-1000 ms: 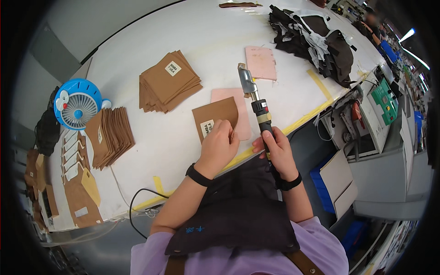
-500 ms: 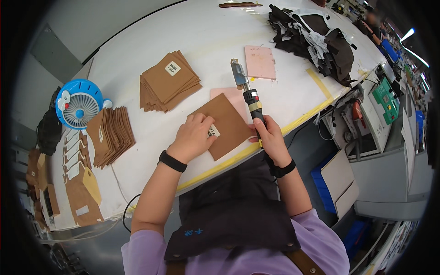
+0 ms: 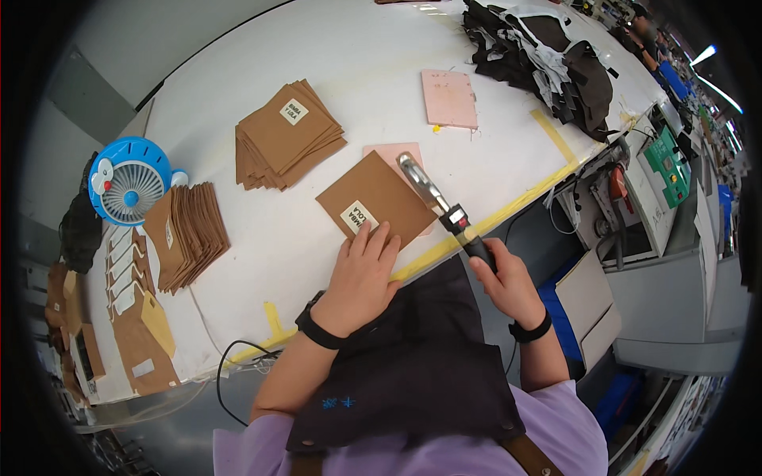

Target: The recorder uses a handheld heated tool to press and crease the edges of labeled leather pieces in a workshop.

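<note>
1. Head view: my right hand (image 3: 512, 282) is curled round the dark grip of the tool (image 3: 456, 218), fingers wrapped and thumb along it.
2. My left hand (image 3: 361, 282) is spread nearly flat, palm down, its fingertips pressing on the near part of the panel (image 3: 377, 186) without gripping it. I wear a black band on each wrist.
3. That brown panel lies flat on the table (image 3: 198, 119), turned cornerwise near the front edge, its pale label (image 3: 359, 216) just beyond my left fingertips.
4. The tool slants up and leftward from my fist, its metal head (image 3: 422, 181) over the panel's right side; whether it touches, I cannot tell.
5. Under the panel, a pink pad (image 3: 401, 149) peeks out at the far side. A second pink pad (image 3: 449, 99) lies apart, farther back.
6. Left of the panel and beyond it sits a fanned stack (image 3: 287, 139) of brown panels, the top one labelled.
7. Farther left, a leaning row (image 3: 190, 238) of brown pieces stands beside a blue fan (image 3: 131, 182).
8. At the far right, a heap (image 3: 548, 67) of dark and whitish cloth rests near yellow tape (image 3: 553, 135).
</note>
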A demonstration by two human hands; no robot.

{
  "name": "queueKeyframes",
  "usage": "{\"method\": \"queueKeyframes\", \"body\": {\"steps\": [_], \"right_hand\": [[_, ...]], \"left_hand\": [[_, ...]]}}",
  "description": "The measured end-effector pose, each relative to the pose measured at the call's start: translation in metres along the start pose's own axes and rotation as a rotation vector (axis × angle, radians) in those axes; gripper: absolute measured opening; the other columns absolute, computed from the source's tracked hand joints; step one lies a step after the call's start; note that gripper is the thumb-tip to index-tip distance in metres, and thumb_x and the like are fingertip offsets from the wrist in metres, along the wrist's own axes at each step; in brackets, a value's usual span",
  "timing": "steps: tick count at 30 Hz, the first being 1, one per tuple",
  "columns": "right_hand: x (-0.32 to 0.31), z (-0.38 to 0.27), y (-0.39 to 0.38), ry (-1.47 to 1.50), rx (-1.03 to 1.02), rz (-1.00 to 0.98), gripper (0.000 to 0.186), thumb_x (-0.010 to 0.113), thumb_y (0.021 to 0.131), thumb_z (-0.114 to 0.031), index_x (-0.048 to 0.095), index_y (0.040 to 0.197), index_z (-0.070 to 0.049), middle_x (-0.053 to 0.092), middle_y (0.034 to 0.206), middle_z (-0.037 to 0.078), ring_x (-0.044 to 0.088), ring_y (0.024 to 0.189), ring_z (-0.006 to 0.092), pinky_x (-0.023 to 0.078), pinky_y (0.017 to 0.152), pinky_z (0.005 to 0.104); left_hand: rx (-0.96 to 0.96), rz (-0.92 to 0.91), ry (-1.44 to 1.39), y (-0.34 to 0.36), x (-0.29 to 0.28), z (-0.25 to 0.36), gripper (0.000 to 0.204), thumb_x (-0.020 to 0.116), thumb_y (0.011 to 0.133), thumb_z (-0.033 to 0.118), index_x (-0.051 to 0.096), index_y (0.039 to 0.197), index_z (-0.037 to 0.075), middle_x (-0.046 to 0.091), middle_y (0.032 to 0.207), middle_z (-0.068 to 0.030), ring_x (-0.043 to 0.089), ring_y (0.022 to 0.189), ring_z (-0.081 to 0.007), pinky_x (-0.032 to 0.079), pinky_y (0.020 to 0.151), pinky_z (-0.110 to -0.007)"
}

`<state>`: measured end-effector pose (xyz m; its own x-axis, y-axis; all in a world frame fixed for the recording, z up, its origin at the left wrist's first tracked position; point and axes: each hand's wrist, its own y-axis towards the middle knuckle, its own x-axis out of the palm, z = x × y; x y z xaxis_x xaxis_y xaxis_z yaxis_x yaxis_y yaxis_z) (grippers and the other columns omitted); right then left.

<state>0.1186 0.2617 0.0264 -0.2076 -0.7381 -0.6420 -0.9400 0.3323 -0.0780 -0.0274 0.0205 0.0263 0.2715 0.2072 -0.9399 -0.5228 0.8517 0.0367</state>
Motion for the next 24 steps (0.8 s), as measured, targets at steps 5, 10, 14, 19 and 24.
{"method": "queueKeyframes", "body": {"steps": [5,10,14,19,24], "right_hand": [[-0.006,-0.013,-0.014,-0.158,-0.003,-0.028,0.036,0.063,0.101,-0.029,0.055,0.121,0.0,0.067,0.082,0.023,0.067,0.081,0.0457,0.052,0.07,0.0497],[0.012,0.001,0.005,0.137,0.021,0.044,0.04,0.064,0.102,-0.027,0.054,0.128,0.002,0.065,0.077,0.016,0.066,0.064,0.0282,0.05,0.06,0.0365],[0.016,-0.004,0.031,0.576,0.14,0.088,0.041,0.062,0.105,-0.028,0.054,0.129,0.004,0.057,0.077,-0.001,0.051,0.058,0.0035,0.042,0.052,0.0208],[0.03,0.015,0.079,0.54,0.057,0.209,0.036,0.06,0.106,-0.026,0.054,0.127,0.003,0.055,0.074,-0.001,0.049,0.056,0.0045,0.042,0.05,0.0219],[0.023,0.032,0.08,0.567,0.084,0.207,0.038,0.059,0.106,-0.029,0.054,0.125,0.003,0.053,0.071,-0.002,0.046,0.05,0.0048,0.036,0.043,0.022]], "left_hand": [[-0.008,0.027,0.007,-0.005,0.003,0.002,0.068,0.079,0.086,0.025,0.051,0.143,0.0,0.042,0.156,-0.0225,0.035,0.146,-0.0449,0.034,0.118,-0.053],[-0.004,0.032,-0.098,0.0,-0.004,-0.008,0.064,0.077,0.088,0.022,0.051,0.141,-0.003,0.045,0.151,-0.024,0.039,0.144,-0.0437,0.038,0.117,-0.048],[-0.034,0.059,-0.208,0.013,-0.024,-0.026,0.048,0.074,0.089,0.016,0.056,0.128,-0.003,0.055,0.13,-0.0212,0.054,0.126,-0.0392,0.049,0.103,-0.044],[-0.332,0.206,0.039,0.022,-0.032,-0.067,0.041,0.074,0.089,0.022,0.059,0.119,-0.001,0.062,0.115,-0.0204,0.063,0.107,-0.0404,0.054,0.089,-0.046],[-0.548,0.086,0.062,0.051,-0.031,-0.079,0.05,0.076,0.088,0.031,0.057,0.118,-0.004,0.066,0.111,-0.0224,0.065,0.104,-0.0399,0.055,0.087,-0.046]]}}
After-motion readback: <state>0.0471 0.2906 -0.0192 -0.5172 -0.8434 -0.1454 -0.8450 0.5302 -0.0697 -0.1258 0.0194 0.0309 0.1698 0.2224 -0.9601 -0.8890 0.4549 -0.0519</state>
